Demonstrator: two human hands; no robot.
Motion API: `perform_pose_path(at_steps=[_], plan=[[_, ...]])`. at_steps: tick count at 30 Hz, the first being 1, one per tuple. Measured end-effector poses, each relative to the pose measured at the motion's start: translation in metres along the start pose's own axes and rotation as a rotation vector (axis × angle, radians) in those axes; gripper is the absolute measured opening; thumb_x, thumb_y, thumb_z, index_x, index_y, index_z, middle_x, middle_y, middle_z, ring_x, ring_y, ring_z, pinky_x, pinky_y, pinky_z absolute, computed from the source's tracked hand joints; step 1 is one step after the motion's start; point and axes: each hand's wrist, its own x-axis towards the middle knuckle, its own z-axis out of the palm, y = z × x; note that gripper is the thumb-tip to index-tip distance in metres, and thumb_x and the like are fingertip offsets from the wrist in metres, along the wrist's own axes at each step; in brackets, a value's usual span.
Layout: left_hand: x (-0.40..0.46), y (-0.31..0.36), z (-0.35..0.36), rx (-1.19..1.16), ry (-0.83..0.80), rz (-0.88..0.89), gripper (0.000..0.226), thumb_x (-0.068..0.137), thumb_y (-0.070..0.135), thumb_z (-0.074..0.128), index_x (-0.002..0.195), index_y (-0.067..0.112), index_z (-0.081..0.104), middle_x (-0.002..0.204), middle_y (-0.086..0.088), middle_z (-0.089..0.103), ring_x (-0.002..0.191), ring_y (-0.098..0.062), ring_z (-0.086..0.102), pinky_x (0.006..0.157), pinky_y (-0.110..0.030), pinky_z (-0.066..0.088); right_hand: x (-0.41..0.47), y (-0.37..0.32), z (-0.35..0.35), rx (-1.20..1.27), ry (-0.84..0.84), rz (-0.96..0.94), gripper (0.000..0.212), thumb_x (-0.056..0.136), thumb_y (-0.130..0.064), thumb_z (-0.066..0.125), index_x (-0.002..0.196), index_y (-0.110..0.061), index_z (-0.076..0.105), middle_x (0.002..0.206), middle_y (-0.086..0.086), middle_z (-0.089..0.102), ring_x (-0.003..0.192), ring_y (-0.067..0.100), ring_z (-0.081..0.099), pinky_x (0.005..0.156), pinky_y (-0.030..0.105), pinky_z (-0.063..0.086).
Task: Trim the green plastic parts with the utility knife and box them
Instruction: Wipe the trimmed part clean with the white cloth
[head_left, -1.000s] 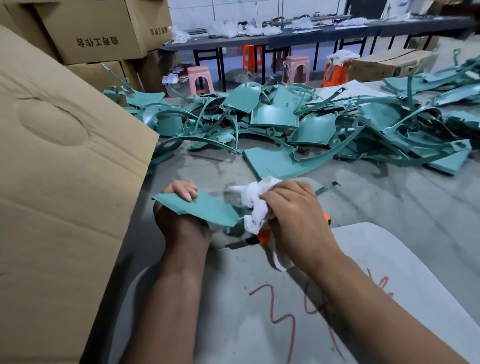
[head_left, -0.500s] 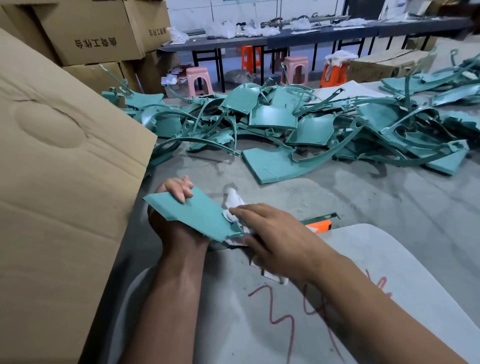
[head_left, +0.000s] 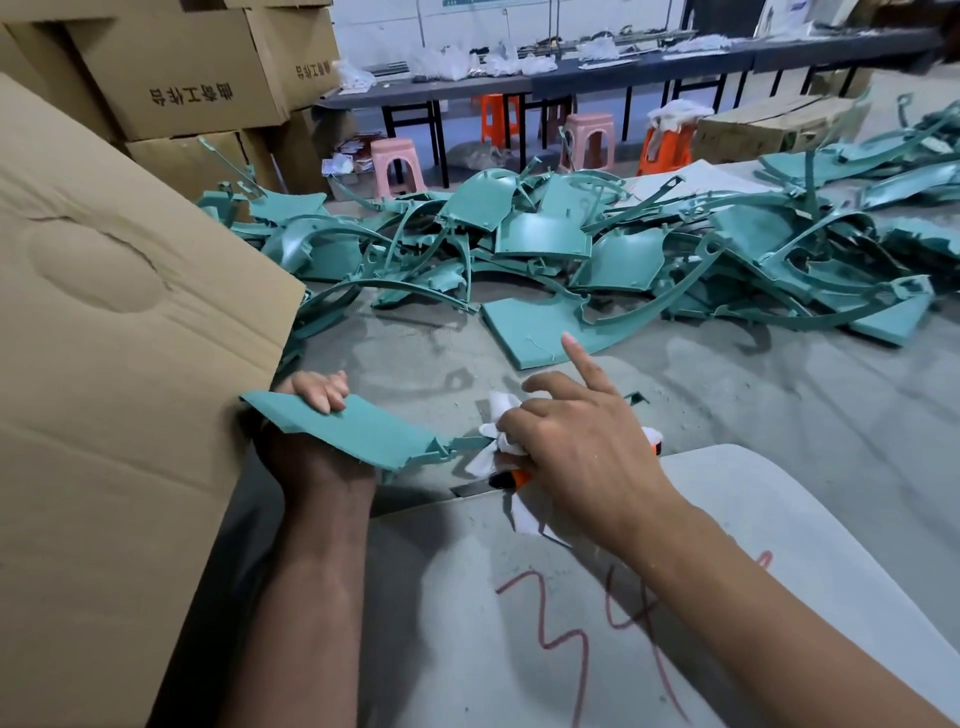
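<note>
- The left hand (head_left: 317, 447) grips a flat green plastic part (head_left: 358, 431) from underneath, fingers curled over its far edge, holding it just above the grey table (head_left: 779, 415) beside the flap of a large cardboard box (head_left: 119, 364)
- The right hand (head_left: 582, 447) has its lower fingers curled round the utility knife (head_left: 511, 478), whose orange body is wrapped in white cloth (head_left: 498, 415); the index finger points up, off the tool
- The knife sits right at the part's notched near corner, where a thin green sprue (head_left: 467, 443) sticks out; whether the blade touches it is hidden
- To trim well, I judge the left grip should stay firm and close to the cut, so the thin panel does not flex
- The stroke is safest directed away from the left wrist, shaving only the stub flush
- The index finger would steady the blade better laid along the handle
- The box stands close at the left for the finished part; a heap of untrimmed parts (head_left: 571, 249) lies further back
</note>
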Motion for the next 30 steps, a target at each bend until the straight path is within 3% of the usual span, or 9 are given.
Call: perform_pose_path(at_steps=[2, 4, 7, 9, 11, 15, 20, 25, 30], plan=[[0.003, 0.002, -0.003, 0.025, -0.001, 0.007, 0.033, 0.071, 0.016, 0.038, 0.04, 0.023, 0.046, 0.045, 0.003, 0.041, 0.058, -0.017, 0.039, 0.086, -0.025, 0.042, 0.0, -0.005, -0.002, -0.024, -0.01, -0.022, 0.016, 0.088, -0.023, 0.058, 0.092, -0.023, 0.073, 0.085, -0.005, 0.075, 0.117, 0.023, 0.064, 0.129, 0.051, -0.005], [0.006, 0.002, -0.004, 0.014, -0.015, 0.009, 0.044, 0.079, 0.012, 0.035, 0.039, 0.025, 0.047, 0.044, 0.004, 0.041, 0.058, -0.016, 0.038, 0.084, -0.023, 0.042, 0.001, -0.006, -0.002, -0.045, 0.084, -0.012, 0.014, 0.096, -0.024, 0.06, 0.097, -0.024, 0.074, 0.091, -0.004, 0.076, 0.111, 0.02, 0.067, 0.13, 0.05, -0.002], [0.008, -0.002, -0.004, 0.096, 0.007, 0.059, 0.053, 0.083, 0.002, 0.034, 0.039, 0.028, 0.047, 0.045, 0.006, 0.041, 0.057, -0.014, 0.038, 0.083, -0.023, 0.04, 0.0, 0.007, 0.0, 0.161, 0.551, 0.108, 0.022, 0.1, -0.028, 0.064, 0.095, -0.009, 0.074, 0.089, 0.006, 0.077, 0.08, 0.018, 0.07, 0.122, 0.052, 0.034], [0.008, -0.006, -0.003, 0.123, 0.054, 0.08, 0.055, 0.084, -0.001, 0.033, 0.039, 0.028, 0.046, 0.046, 0.006, 0.041, 0.058, -0.015, 0.039, 0.086, -0.023, 0.041, -0.003, 0.022, -0.002, 0.251, 0.784, 0.212, 0.039, 0.107, -0.034, 0.053, 0.097, -0.003, 0.073, 0.091, 0.01, 0.076, 0.081, 0.022, 0.069, 0.106, 0.052, 0.05], [0.008, -0.009, -0.004, 0.133, 0.085, 0.096, 0.06, 0.088, -0.005, 0.028, 0.041, 0.027, 0.045, 0.045, 0.006, 0.041, 0.057, -0.014, 0.039, 0.084, -0.022, 0.042, -0.006, 0.037, -0.003, 0.245, 0.677, 0.214, 0.036, 0.107, -0.034, 0.054, 0.104, -0.005, 0.073, 0.101, 0.007, 0.075, 0.095, 0.031, 0.067, 0.092, 0.048, 0.053], [0.007, -0.01, -0.003, 0.133, 0.144, 0.083, 0.054, 0.092, -0.006, 0.022, 0.048, 0.017, 0.042, 0.043, 0.006, 0.04, 0.055, -0.013, 0.039, 0.08, -0.024, 0.04, -0.009, 0.05, 0.017, 0.378, 0.006, 0.109, 0.031, 0.097, -0.04, 0.068, 0.116, -0.017, 0.075, 0.108, -0.001, 0.072, 0.105, 0.026, 0.059, 0.089, 0.041, 0.049], [-0.006, -0.008, 0.007, 0.008, 0.25, 0.029, 0.04, 0.093, -0.004, 0.021, 0.062, 0.018, 0.035, 0.043, 0.002, 0.035, 0.057, -0.017, 0.033, 0.075, -0.022, 0.042, -0.003, 0.05, 0.018, 0.468, 0.231, 0.078, 0.013, 0.091, -0.017, 0.079, 0.083, -0.007, 0.075, 0.075, 0.001, 0.069, 0.076, 0.03, 0.058, 0.063, 0.038, 0.047], [-0.028, -0.012, 0.035, -0.026, 0.264, 0.045, 0.04, 0.089, -0.008, 0.021, 0.062, 0.017, 0.037, 0.042, 0.003, 0.036, 0.055, -0.018, 0.036, 0.073, -0.021, 0.042, -0.001, 0.009, 0.01, 0.346, 0.132, -0.067, 0.022, 0.092, -0.026, 0.058, 0.097, -0.014, 0.076, 0.089, -0.002, 0.074, 0.084, 0.026, 0.063, 0.075, 0.038, 0.051], [-0.029, -0.014, 0.042, -0.035, 0.29, 0.026, 0.043, 0.088, -0.013, 0.021, 0.061, 0.016, 0.037, 0.043, 0.005, 0.04, 0.052, -0.014, 0.04, 0.073, -0.024, 0.044, -0.008, -0.014, 0.003, 1.075, 0.199, 0.124, 0.026, 0.108, -0.02, 0.052, 0.112, -0.015, 0.077, 0.098, -0.018, 0.075, 0.097, 0.004, 0.068, 0.082, 0.02, 0.047]])
